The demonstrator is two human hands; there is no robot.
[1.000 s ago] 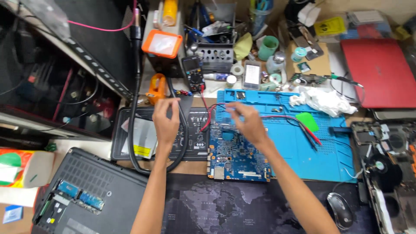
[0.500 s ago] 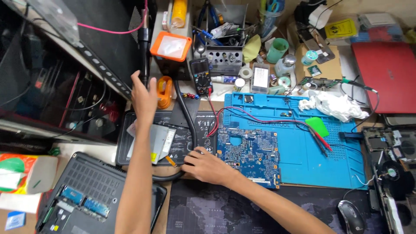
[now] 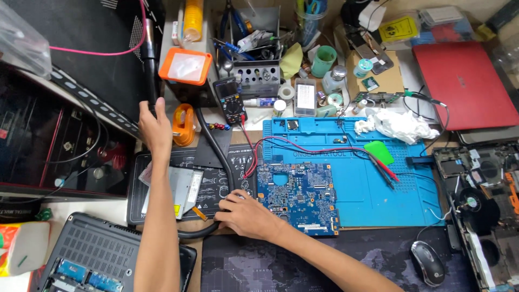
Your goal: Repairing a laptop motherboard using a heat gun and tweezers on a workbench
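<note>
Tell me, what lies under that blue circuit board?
The blue circuit board rests partly on a blue rubber work mat; its left end overhangs it. Whatever sits directly beneath is hidden.

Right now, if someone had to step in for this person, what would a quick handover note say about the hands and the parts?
Left hand is raised and gripping the black wand handle by the dark cabinet.
Right hand rests on the black hose at the left edge of the blue circuit board, nothing clearly gripped.
The board lies flat, half on the blue mat, with red probe leads above it.
Done: board out and laid bare.
Left: no tool is at the board yet.
</note>
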